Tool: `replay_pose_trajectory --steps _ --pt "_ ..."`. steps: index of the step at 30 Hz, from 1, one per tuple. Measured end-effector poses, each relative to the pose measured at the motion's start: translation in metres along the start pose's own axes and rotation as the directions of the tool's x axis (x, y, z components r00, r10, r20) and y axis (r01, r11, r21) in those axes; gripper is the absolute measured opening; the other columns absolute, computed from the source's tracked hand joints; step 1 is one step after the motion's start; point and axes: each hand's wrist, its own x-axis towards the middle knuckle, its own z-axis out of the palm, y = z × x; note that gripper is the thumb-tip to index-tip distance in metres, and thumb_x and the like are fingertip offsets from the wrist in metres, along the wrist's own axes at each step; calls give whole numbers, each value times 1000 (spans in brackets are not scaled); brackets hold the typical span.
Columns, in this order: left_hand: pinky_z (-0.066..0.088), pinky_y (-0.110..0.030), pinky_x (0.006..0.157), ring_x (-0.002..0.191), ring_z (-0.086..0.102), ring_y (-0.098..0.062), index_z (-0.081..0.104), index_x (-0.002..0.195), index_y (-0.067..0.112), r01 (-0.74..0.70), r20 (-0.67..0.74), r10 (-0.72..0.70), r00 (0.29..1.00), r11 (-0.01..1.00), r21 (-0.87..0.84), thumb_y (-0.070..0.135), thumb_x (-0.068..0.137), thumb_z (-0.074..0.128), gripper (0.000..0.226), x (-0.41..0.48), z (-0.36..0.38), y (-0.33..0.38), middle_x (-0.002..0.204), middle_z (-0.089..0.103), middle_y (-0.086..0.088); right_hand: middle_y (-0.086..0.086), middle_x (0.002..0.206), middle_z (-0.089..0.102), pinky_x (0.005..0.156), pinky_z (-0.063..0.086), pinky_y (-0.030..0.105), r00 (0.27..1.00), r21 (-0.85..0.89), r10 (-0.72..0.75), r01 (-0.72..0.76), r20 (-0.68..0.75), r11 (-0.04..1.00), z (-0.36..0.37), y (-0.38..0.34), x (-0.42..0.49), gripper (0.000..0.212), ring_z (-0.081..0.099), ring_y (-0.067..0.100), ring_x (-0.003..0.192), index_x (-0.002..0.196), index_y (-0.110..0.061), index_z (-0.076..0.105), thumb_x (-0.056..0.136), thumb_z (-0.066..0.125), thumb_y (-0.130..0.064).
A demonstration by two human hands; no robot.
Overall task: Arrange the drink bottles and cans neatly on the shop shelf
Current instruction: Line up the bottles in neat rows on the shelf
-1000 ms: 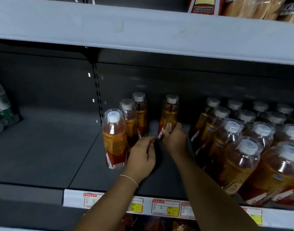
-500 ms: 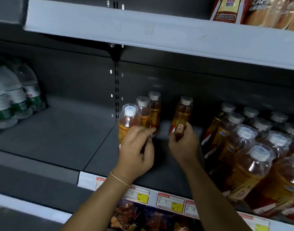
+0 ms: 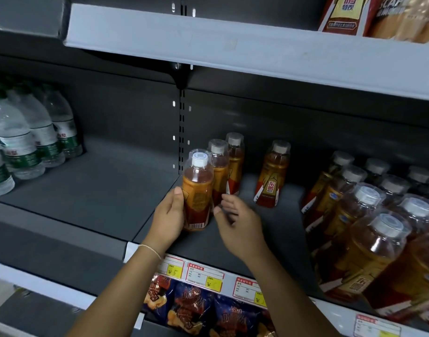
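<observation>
Left hand (image 3: 169, 215) wraps front amber plastic bottle with white cap (image 3: 198, 188); right hand (image 3: 237, 221) loose, empty. Risk: hard shove topples two matching bottles (image 3: 220, 171) just behind fingers.

Grey shelf (image 3: 99, 190), 4 amber btls (image 3: 219, 171) mid, amber cluster (image 3: 368, 215) right, water btls (image 3: 38, 137) left

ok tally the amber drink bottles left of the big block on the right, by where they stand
front row bottle, in the left hand grip: 1
row bottles behind it: 2
lone bottle, standing apart to the right: 1
total: 4
</observation>
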Motion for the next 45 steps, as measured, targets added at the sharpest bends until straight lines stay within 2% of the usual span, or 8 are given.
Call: replay_pose_trajectory --steps 8,14,21,25,31,35,39,45 --pt "47 -38 98 107 63 -16 70 109 23 -34 145 30 989 999 27 38 101 47 29 -21 2 6 109 70 -1 -12 124 64 98 53 34 1000 43 -1 0 27 999 1 11 -12 47 59 -1 114 133 -33 56 89 66 -47" --pt "53 -24 88 97 68 -10 75 103 20 -71 271 63 961 997 23 32 94 61 21 -28 31 21 100 74 2 -26 117 62 97 52 27 996 74 83 -84 14 994 -32 27 -23 55 60 -5 110 134 -43 50 84 70 -50" --pt "35 -23 54 50 41 -9 42 48 18 -101 323 72 944 992 74 37 100 51 56 -11 76 27 50 42 3 -5 138 55 100 52 32 981 23 186 -185 -49 982 -58 40 -23 90 59 8 120 149 -29 36 75 86 -27" --pt "32 -12 48 42 38 -1 40 39 22 -141 331 109 937 987 75 38 101 50 65 0 94 26 40 38 11 2 140 46 79 37 3 959 -108 216 -238 -182 965 -61 44 -20 91 55 13 119 149 -21 40 72 87 -34" --pt "40 -26 54 46 45 -12 43 48 17 -128 357 98 929 990 61 43 99 48 58 14 102 24 46 46 3 3 137 44 96 45 26 928 -167 243 -297 -282 940 -57 48 -12 85 52 17 120 146 -19 40 75 83 -37" --pt "55 -42 87 88 71 -22 73 90 4 -48 413 49 909 999 -13 43 100 47 48 15 102 15 89 75 -8 2 138 39 90 40 22 912 -152 283 -338 -298 929 -55 51 3 81 52 17 121 146 -18 38 79 82 -30" --pt "56 -29 77 79 69 -3 74 81 15 -297 282 278 918 954 29 42 97 47 41 5 95 6 81 74 7 3 134 41 90 44 27 900 -153 284 -348 -329 925 -54 54 17 71 55 20 117 138 -17 43 79 82 -24" --pt "48 -40 54 58 60 -17 63 66 5 -565 177 538 824 798 208 37 100 41 51 3 88 -3 62 63 -4 3 124 50 83 43 27 886 -148 261 -338 -383 929 -52 57 30 59 58 22 111 126 -17 48 77 83 -22"
